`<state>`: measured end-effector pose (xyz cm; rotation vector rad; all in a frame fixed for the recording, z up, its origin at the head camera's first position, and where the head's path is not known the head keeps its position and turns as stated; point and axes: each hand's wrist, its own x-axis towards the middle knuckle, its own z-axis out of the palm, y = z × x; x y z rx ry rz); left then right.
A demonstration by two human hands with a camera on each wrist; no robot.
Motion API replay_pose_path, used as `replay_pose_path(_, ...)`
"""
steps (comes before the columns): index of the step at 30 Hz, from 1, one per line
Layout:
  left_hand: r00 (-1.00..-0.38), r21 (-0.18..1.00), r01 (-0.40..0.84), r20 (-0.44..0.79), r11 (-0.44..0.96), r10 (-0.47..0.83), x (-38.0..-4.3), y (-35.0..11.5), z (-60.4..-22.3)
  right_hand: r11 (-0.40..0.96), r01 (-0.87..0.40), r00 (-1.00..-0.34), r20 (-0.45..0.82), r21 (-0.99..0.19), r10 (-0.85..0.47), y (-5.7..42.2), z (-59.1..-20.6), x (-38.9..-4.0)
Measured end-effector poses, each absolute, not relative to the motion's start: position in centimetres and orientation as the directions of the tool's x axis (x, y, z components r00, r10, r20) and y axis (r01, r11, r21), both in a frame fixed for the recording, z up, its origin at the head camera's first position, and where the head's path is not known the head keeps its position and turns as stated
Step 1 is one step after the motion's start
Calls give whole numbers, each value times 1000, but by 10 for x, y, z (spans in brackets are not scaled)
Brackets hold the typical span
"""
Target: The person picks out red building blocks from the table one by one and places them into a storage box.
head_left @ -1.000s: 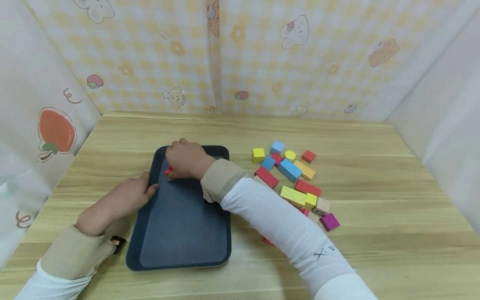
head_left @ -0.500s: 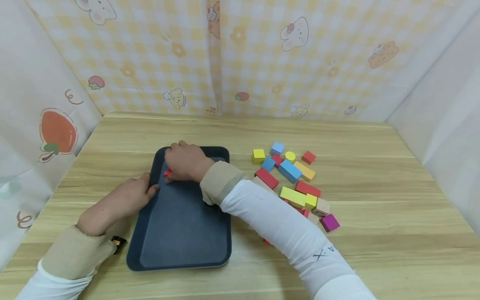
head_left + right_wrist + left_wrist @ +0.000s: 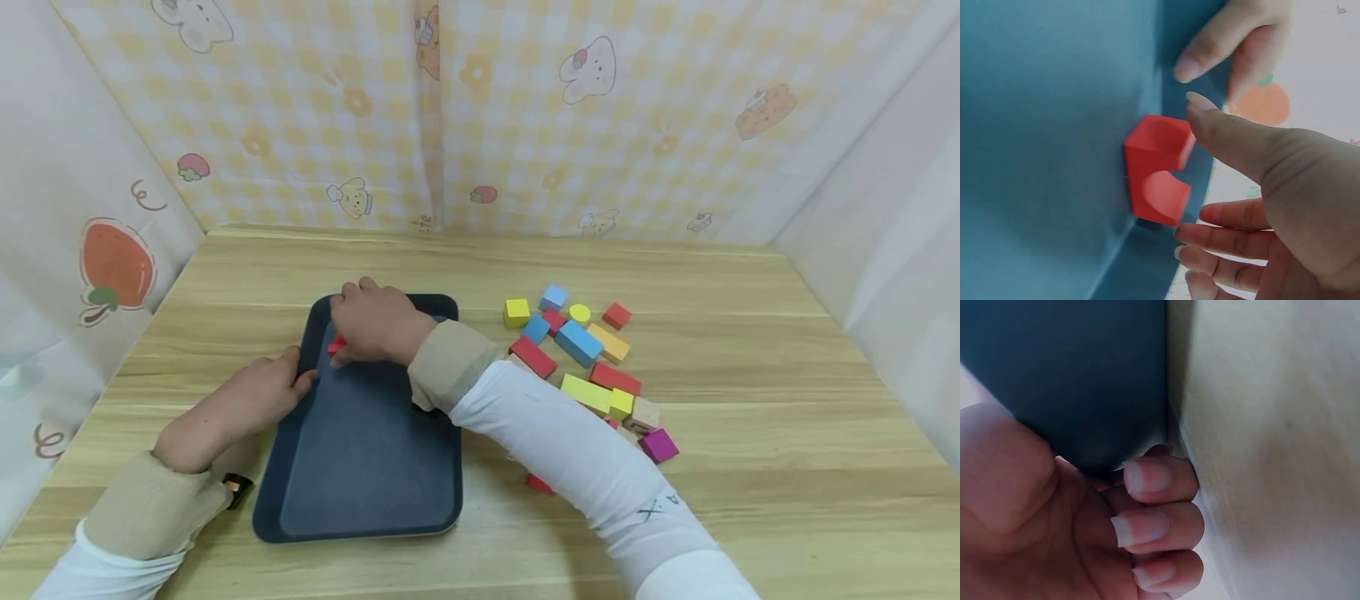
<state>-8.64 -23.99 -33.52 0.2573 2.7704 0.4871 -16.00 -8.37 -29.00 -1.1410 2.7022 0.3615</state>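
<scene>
A dark blue rectangular tray [image 3: 367, 467] lies on the table. My left hand [image 3: 243, 400] grips its left rim, thumb above and fingers curled under the edge, as the left wrist view shows. Inside the tray's far left corner stands a red block with a rounded notch [image 3: 1150, 172], an arch block. My right hand [image 3: 375, 322] reaches over the tray and holds this block between thumb and fingers. In the right wrist view the thumb touches one end and the fingertips are at the other. From the head view the hand hides most of the block.
Right of the tray lie several loose wooden blocks, among them a blue block [image 3: 579, 342], a yellow cube [image 3: 516, 313], a purple cube [image 3: 659, 446] and a red block [image 3: 617, 315]. My right forearm crosses above some of them. A patterned curtain [image 3: 480, 108] hangs behind the table.
The right hand stays at the tray's far left corner with the red arch block, shifting only slightly. Its sleeve has moved a little to the right. My left hand keeps its grip on the rim.
</scene>
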Motion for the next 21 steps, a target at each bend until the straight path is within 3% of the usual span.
replay_pose_path(9, -933, 355, 112, -285, 928, 222, -87, -239, -335, 668, -738, -673, -188, 100, -715, -60, -270, -155)
replay_pose_path(21, -925, 352, 107, -306, 930, 223, -88, -241, -334, 705, -701, -713, -103, 105, -693, -18, -251, -148)
